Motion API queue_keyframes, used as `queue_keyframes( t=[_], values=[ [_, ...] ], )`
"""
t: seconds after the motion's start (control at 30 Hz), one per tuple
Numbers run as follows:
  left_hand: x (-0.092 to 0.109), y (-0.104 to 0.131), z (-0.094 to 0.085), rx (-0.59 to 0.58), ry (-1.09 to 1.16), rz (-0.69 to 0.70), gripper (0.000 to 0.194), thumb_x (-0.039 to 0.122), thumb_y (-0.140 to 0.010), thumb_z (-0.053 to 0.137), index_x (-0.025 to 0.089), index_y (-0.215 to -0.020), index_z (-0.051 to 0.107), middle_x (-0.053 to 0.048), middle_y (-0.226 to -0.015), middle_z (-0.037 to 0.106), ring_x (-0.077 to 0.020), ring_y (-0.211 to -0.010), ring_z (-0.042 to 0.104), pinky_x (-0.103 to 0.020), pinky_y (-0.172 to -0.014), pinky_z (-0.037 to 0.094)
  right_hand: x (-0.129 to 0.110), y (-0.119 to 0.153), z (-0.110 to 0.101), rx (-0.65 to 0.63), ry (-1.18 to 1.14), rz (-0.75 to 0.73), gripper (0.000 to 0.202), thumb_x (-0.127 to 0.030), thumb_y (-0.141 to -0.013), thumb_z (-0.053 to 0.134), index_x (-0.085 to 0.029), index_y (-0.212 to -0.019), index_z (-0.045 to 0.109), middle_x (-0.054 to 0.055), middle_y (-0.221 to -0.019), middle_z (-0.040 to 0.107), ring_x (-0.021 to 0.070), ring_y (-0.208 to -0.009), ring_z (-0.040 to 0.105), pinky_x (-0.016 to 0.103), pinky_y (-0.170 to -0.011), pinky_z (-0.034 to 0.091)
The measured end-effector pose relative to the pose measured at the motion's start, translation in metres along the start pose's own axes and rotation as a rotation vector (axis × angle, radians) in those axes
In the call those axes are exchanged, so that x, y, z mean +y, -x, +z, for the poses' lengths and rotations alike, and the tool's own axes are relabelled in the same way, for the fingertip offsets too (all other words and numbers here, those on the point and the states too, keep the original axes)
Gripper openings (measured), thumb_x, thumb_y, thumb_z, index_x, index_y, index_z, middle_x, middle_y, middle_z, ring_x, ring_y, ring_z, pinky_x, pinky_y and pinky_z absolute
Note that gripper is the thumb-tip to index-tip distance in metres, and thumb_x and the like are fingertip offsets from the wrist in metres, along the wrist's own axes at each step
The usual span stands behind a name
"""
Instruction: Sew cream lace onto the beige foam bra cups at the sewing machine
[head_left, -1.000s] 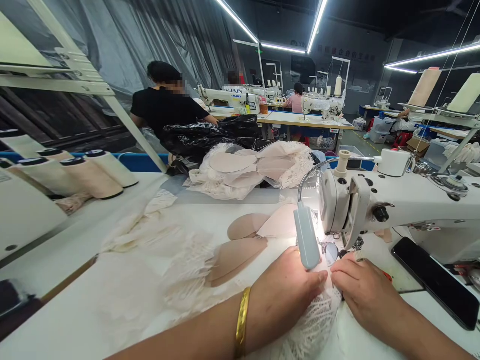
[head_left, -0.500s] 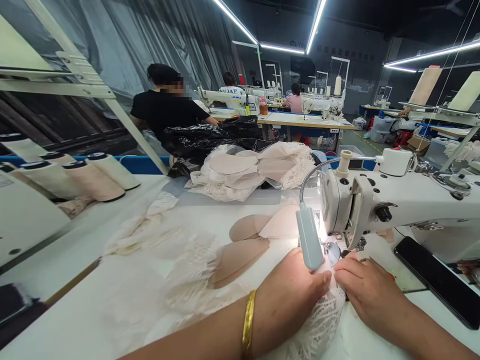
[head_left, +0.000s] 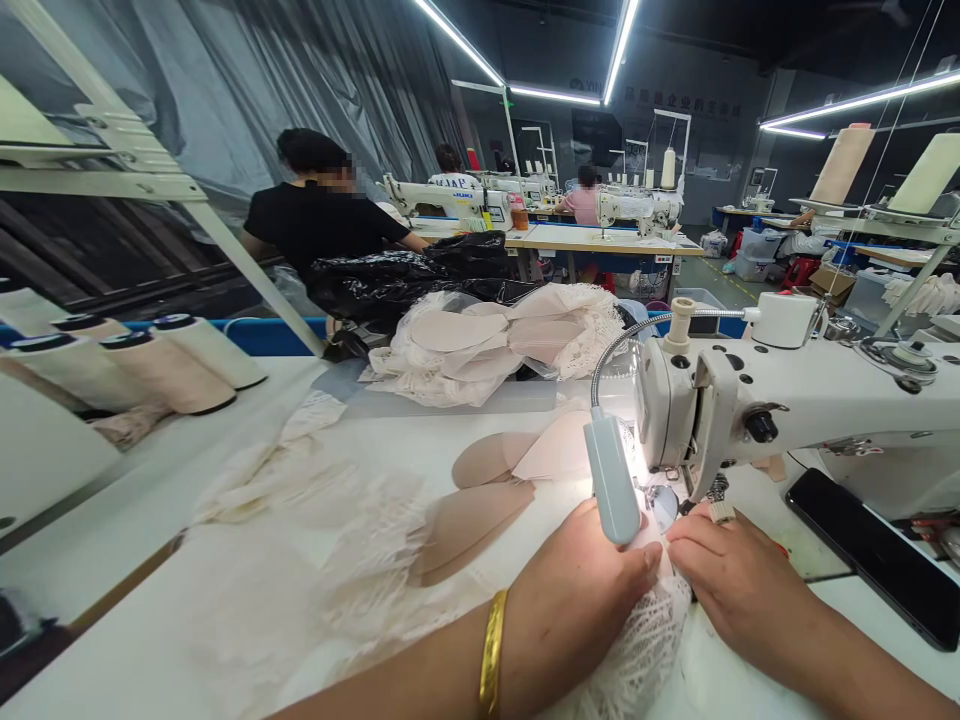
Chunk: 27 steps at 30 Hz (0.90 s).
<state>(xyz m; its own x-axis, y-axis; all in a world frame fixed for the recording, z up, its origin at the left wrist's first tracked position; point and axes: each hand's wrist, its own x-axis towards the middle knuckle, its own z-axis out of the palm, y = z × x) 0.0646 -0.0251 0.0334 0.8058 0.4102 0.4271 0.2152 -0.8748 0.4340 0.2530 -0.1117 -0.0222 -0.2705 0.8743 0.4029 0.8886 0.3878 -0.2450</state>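
Observation:
My left hand (head_left: 574, 595), with a gold bangle on the wrist, is closed on a piece of white lace fabric (head_left: 637, 655), its thumb pressing the top. Opposite it, my right hand (head_left: 731, 565) pinches the same lace at its right edge, a ring on one finger. Both hands are just in front of the needle area of a white sewing machine (head_left: 795, 385). A grey lamp head (head_left: 613, 480) hangs over my left fingers and hides part of them. To the left lie beige moulded cups (head_left: 472, 530) with lace around them.
A heap of cups and lace (head_left: 487, 335) lies at the table's back edge. Right of my right hand is a black phone (head_left: 874, 550). Thread cones (head_left: 169, 370) stand at the left. A person in black (head_left: 322, 220) sits beyond the table, near black plastic bags (head_left: 405, 280).
The whole view has shifted slightly, so background things sit a little further left. Both hands keep nearly the same place and grip on the lace.

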Motion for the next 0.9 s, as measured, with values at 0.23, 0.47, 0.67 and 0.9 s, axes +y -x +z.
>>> queue_keyframes(
  t=[0.23, 0.47, 0.67, 0.9],
  values=[
    [-0.0023, 0.0007, 0.0007, -0.026, -0.01, 0.013, 0.016, 0.018, -0.09, 0.045, 0.02, -0.077, 0.055, -0.002, -0.079, 0.061, -0.0154, -0.069, 0.049, -0.026, -0.06, 0.046, -0.0001, -0.0005, 0.0005, 0.016, 0.025, -0.016, 0.028, 0.005, -0.086, 0.042, -0.02, -0.077, 0.051, 0.001, -0.082, 0.063, 0.018, -0.072, 0.048, 0.03, -0.067, 0.036],
    [-0.0039, 0.0, -0.0007, -0.063, -0.012, 0.017, 0.018, 0.016, -0.091, 0.044, 0.021, -0.075, 0.052, 0.0, -0.076, 0.058, -0.0151, -0.068, 0.048, -0.025, -0.058, 0.044, 0.0015, 0.0012, 0.0041, -0.003, 0.036, 0.012, 0.028, 0.005, -0.083, 0.042, -0.021, -0.078, 0.051, 0.001, -0.086, 0.065, 0.0186, -0.073, 0.048, 0.031, -0.066, 0.035],
    [-0.0027, 0.0, -0.0013, -0.07, 0.015, -0.014, 0.016, 0.016, -0.09, 0.045, 0.021, -0.075, 0.051, 0.0, -0.079, 0.057, -0.015, -0.07, 0.049, -0.025, -0.059, 0.046, 0.0009, 0.0004, 0.0029, -0.011, 0.027, 0.013, 0.027, 0.005, -0.083, 0.042, -0.021, -0.078, 0.049, 0.0, -0.082, 0.062, 0.0186, -0.074, 0.048, 0.03, -0.067, 0.035],
    [-0.0021, -0.0004, -0.0017, -0.076, 0.003, -0.013, 0.016, 0.016, -0.089, 0.044, 0.02, -0.075, 0.049, 0.0, -0.075, 0.055, -0.0137, -0.066, 0.045, -0.024, -0.056, 0.043, 0.0013, 0.0005, 0.0029, -0.003, 0.042, 0.002, 0.027, 0.005, -0.083, 0.041, -0.021, -0.078, 0.047, 0.0, -0.081, 0.061, 0.0182, -0.071, 0.046, 0.029, -0.066, 0.034]
  ],
)
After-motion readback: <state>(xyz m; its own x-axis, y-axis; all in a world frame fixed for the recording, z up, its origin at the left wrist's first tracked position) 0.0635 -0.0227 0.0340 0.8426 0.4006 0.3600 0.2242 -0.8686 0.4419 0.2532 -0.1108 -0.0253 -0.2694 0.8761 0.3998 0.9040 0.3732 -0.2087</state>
